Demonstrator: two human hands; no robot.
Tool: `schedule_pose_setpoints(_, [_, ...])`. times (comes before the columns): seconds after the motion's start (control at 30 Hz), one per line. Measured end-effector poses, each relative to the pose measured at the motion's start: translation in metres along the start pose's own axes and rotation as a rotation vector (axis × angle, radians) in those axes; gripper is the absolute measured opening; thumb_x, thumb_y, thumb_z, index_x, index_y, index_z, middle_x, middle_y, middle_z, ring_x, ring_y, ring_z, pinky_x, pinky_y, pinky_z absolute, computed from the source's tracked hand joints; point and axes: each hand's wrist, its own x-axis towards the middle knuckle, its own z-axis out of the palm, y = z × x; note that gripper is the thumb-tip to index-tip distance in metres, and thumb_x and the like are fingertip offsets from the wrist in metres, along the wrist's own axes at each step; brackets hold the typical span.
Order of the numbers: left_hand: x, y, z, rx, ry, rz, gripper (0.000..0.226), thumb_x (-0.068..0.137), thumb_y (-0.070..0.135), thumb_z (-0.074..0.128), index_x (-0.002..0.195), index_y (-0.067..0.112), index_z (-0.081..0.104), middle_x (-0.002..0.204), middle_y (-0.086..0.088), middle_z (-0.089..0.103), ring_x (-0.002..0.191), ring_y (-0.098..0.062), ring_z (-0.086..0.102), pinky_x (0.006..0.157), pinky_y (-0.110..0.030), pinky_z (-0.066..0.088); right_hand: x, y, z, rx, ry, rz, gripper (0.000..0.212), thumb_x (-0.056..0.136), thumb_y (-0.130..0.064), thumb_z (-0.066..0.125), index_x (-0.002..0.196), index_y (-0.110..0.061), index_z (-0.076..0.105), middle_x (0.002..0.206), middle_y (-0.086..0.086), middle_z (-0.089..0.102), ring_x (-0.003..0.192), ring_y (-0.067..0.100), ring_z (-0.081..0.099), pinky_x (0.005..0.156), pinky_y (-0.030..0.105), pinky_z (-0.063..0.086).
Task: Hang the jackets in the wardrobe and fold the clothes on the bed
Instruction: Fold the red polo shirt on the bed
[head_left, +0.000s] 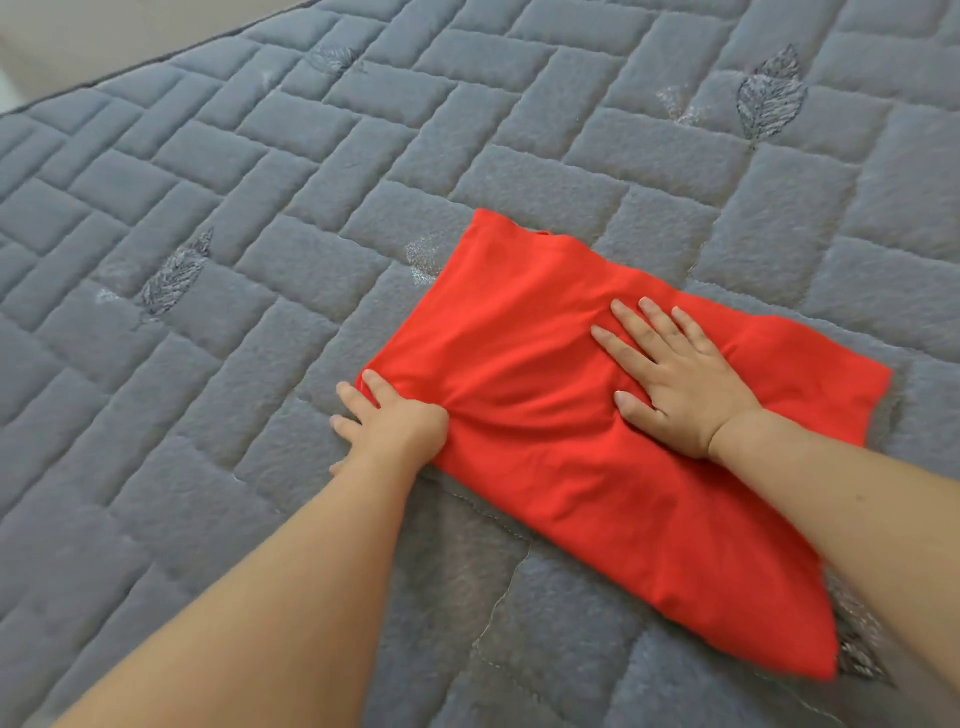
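right hand (680, 382) pressed flat on folded red-orange cloth (597, 467), left hand (389, 421) gripping its edge, grey quilted bed (260, 208) underneath

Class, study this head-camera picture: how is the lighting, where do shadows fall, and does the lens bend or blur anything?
Head view: soft, even light, no glare; faint shadows only under the forearms and beside the red garment. The quilt seams curve toward the edges, a wide-angle distortion. Focus is fairly sharp on the left hand and right hand; the forearms near the lower edge look stretched.
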Motion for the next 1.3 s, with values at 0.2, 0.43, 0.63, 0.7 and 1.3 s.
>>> schedule_pose_setpoints(0.2, [0.041, 0.017, -0.031, 0.298, -0.136, 0.052, 0.123, 0.075, 0.045, 0.070, 0.150, 0.010, -0.022, 0.156, -0.015, -0.013, 0.142, -0.044, 0.015, 0.111, -0.053, 0.024, 0.025, -0.012, -0.002, 0.044, -0.042, 0.131, 0.071, 0.083, -0.071, -0.005, 0.146, -0.041, -0.020, 0.164, 0.001, -0.010, 0.150, 0.024, -0.012, 0.120, 0.046, -0.010])
schedule_pose_setpoints(0.43, [0.015, 0.017, 0.016, -0.095, 0.122, 0.047, 0.107, 0.058, 0.032, 0.034, 0.153, 0.023, -0.013, 0.161, -0.008, -0.012, 0.144, -0.032, -0.024, 0.099, -0.078, -0.012, 0.147, -0.065, -0.028, -0.078, 0.104, -0.240, 0.076, 0.090, -0.062, 0.015, 0.156, -0.025, 0.010, 0.164, 0.006, 0.005, 0.151, 0.024, 0.002, 0.120, 0.052, -0.005])
schedule_pose_setpoints(0.63, [0.023, 0.010, 0.043, -0.068, 0.473, 0.170, 0.097, 0.057, 0.032, 0.034, 0.151, 0.012, 0.027, 0.156, -0.010, 0.025, 0.148, -0.032, 0.011, 0.112, -0.069, 0.000, 0.207, -0.074, -0.027, -0.116, 0.019, -0.422, 0.075, 0.086, -0.060, 0.025, 0.153, -0.027, 0.029, 0.161, 0.004, 0.024, 0.149, 0.024, 0.016, 0.117, 0.061, 0.000])
schedule_pose_setpoints(0.7, [0.019, 0.011, 0.040, -0.071, 0.472, 0.173, 0.098, 0.056, 0.031, 0.039, 0.151, 0.012, 0.027, 0.156, -0.009, 0.025, 0.148, -0.031, 0.011, 0.113, -0.069, 0.001, 0.213, -0.074, -0.035, -0.124, 0.031, -0.484, 0.076, 0.084, -0.061, 0.028, 0.149, -0.024, 0.039, 0.153, 0.008, 0.036, 0.146, 0.026, 0.025, 0.118, 0.060, -0.001])
schedule_pose_setpoints(1.3, [0.005, -0.004, 0.029, -0.322, 0.581, 0.314, 0.045, 0.069, 0.035, 0.045, 0.106, 0.015, 0.060, 0.129, -0.006, 0.050, 0.126, -0.031, 0.038, 0.114, -0.054, 0.015, 0.148, -0.092, -0.100, -0.727, -0.308, -0.500, 0.030, 0.085, -0.034, 0.054, 0.111, -0.023, 0.064, 0.121, 0.000, 0.063, 0.114, 0.021, 0.059, 0.093, 0.035, 0.035])
